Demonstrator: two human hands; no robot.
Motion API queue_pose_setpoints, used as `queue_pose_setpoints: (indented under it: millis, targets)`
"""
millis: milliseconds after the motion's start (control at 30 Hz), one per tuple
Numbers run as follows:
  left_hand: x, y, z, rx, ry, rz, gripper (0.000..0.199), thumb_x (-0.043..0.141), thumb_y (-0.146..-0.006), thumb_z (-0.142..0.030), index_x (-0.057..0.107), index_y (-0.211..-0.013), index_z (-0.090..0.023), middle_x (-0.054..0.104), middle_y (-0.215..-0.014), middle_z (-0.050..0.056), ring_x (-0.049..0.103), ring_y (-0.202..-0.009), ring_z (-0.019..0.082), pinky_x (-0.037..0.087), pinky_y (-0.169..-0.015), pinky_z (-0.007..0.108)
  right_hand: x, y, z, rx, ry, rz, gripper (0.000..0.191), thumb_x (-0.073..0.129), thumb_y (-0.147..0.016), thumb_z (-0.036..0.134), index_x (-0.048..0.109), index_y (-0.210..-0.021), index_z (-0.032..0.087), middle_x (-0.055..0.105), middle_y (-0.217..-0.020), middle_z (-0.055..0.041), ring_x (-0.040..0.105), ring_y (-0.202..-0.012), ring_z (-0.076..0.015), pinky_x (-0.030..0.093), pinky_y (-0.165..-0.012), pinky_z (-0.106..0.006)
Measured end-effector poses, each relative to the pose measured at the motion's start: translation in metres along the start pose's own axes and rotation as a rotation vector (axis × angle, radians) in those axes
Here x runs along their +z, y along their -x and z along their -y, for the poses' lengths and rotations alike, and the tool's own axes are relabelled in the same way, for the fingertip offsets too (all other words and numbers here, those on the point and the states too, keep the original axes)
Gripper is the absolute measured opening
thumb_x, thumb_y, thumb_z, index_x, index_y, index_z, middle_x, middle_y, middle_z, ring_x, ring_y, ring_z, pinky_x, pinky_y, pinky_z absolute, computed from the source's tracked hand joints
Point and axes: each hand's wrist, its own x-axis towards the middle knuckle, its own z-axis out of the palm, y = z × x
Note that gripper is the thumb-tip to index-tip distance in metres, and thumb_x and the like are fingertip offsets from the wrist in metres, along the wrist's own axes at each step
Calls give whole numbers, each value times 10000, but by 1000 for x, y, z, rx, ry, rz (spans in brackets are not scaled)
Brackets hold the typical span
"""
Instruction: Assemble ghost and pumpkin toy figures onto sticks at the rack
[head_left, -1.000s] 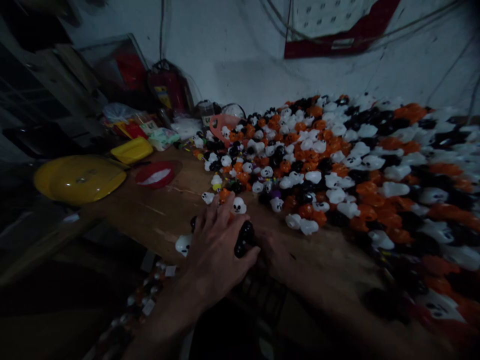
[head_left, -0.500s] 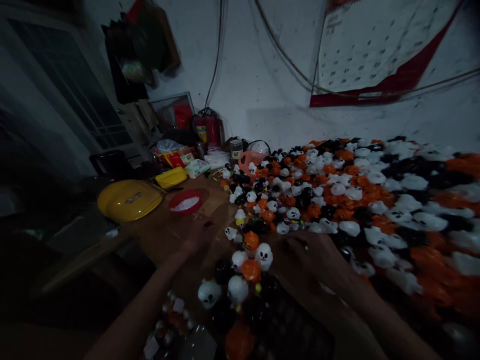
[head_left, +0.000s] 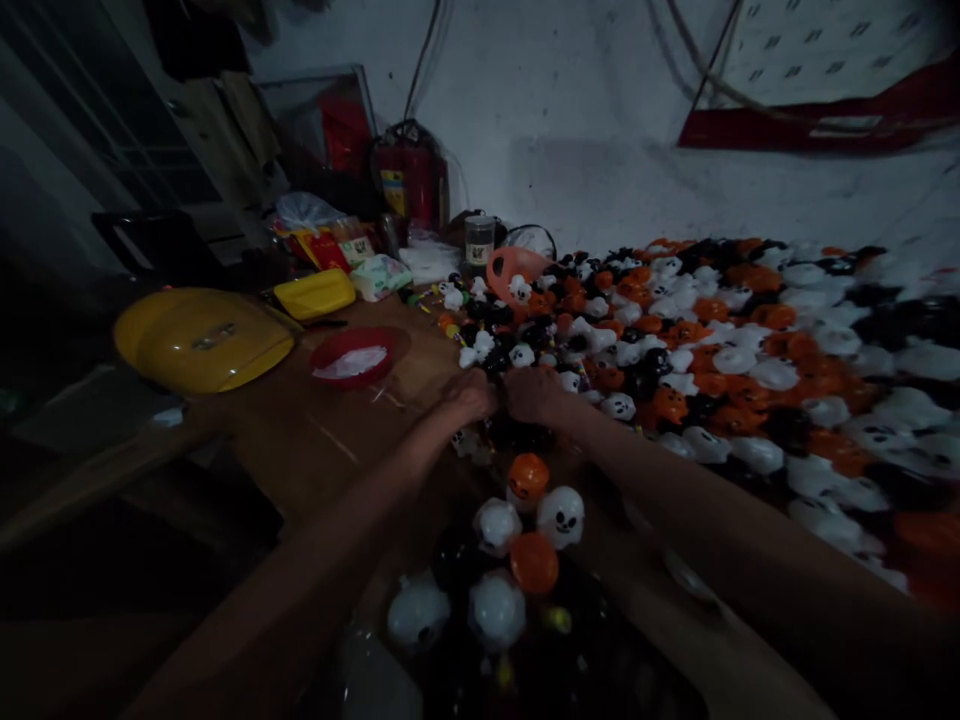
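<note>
My left hand and my right hand are stretched forward, almost touching, at the near edge of a heap of small Halloween figures. Both look closed, fingers curled in; whatever they grip is hidden in the dark between them. The figures are white ghosts and skulls, orange pumpkins and black shapes. Just below the hands lies a dark figure. Closer to me sit a white skull, an orange pumpkin and several more, some over a dark container at the bottom.
To the left on the brown tabletop stand a red bowl with white pieces, a yellow cap-like object and a yellow pouch. A jar, a pink basket and fire extinguishers are by the wall.
My hands were apart, with fingers lower over the table; they have moved forward and come together at the heap's edge. The view has dipped and come closer.
</note>
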Motion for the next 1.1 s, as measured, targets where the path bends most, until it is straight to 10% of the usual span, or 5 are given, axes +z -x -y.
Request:
queue_pose_setpoints:
  millis: [233,633,867,1100]
  targets:
    - [-19,18,-24,-22,282,248,211,575,-884,-308,612,-961,-115,630,-883,28,607,-742,127,533,-661,290,-55,21,-41,-36,-445,54,130,612,-764,246,676,-663,194,680,-694,-13,603,-644,-135,428,-534,-211]
    - [-48,66,-107,116,759,128,243,564,-862,-340,581,-996,-138,631,-836,37,549,-551,77,468,-492,209,-66,129,-70,45,-1043,-219,189,587,-769,354,595,-701,177,620,-654,-7,562,-554,-121,452,-517,-232]
    - [-74,130,-128,63,661,192,293,626,-803,-394,632,-1020,-198,652,-816,-27,450,-465,27,415,-456,170,-42,197,-52,208,-1068,-482,220,625,-777,387,544,-779,183,543,-594,31,484,-520,-101,368,-496,-221]
    - [-76,180,-126,180,64,120,351,624,-799,-438,654,-1044,-190,583,-623,-63,480,-498,61,480,-540,224,-3,237,-12,127,-765,-652,141,615,-809,285,553,-766,167,564,-714,9,479,-636,-108,368,-583,-232]
